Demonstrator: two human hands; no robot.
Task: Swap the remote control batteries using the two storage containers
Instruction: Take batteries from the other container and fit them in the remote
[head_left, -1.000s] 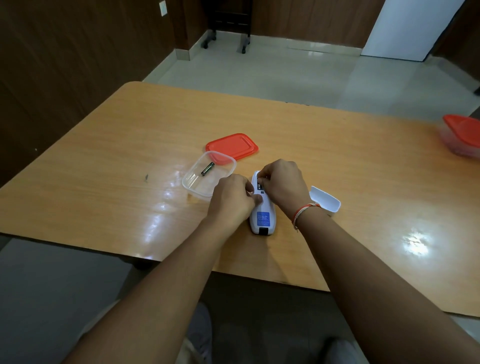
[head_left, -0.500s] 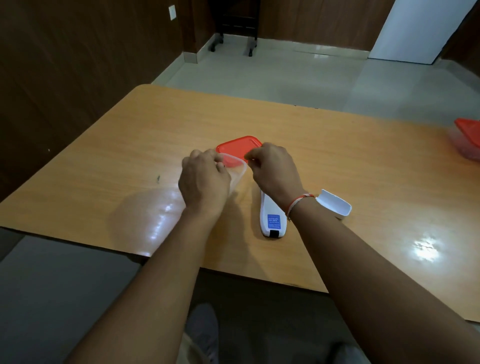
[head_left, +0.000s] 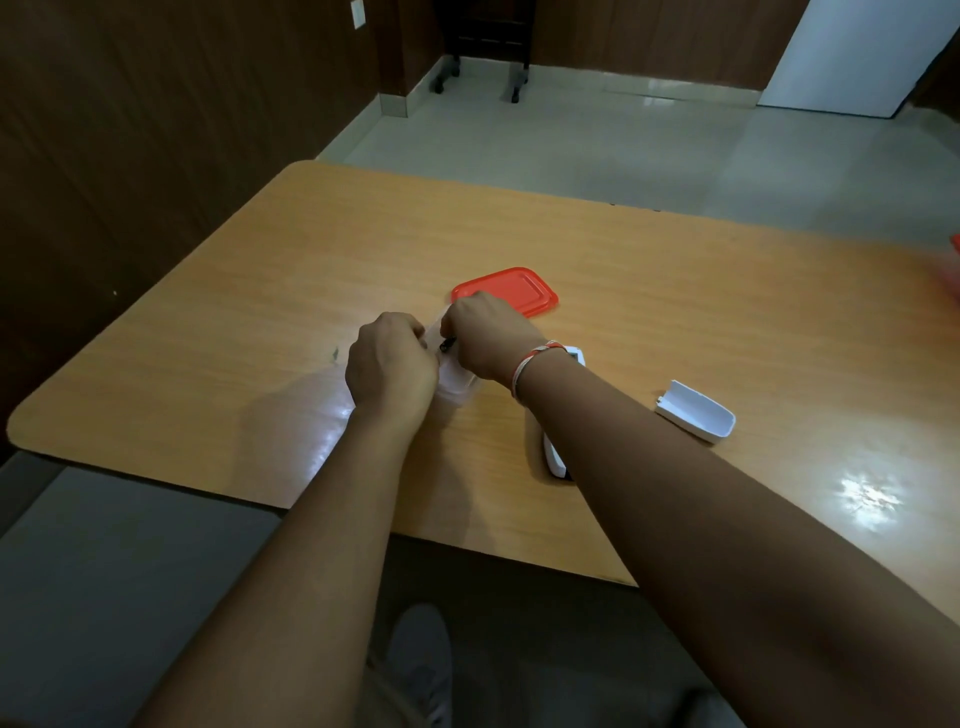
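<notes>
My left hand (head_left: 389, 364) grips the near side of the clear plastic container (head_left: 457, 382) in the middle of the table. My right hand (head_left: 491, 338) reaches into the container, its fingertips pinched on a small dark battery (head_left: 448, 343). The container's red lid (head_left: 506, 291) lies flat just behind my right hand. The white remote control (head_left: 555, 457) lies on the table, mostly hidden under my right forearm. Its white battery cover (head_left: 695, 411) lies apart to the right.
The wooden table (head_left: 260, 338) ends close to me at its front edge and on the left at a rounded corner. A sliver of a second red-lidded container (head_left: 955, 260) shows at the far right edge. A dark speck (head_left: 335, 353) lies left of my hands.
Both hands left the remote and went to the clear container. My left hand now holds the container and my right hand pinches a battery inside it. The view has shifted right.
</notes>
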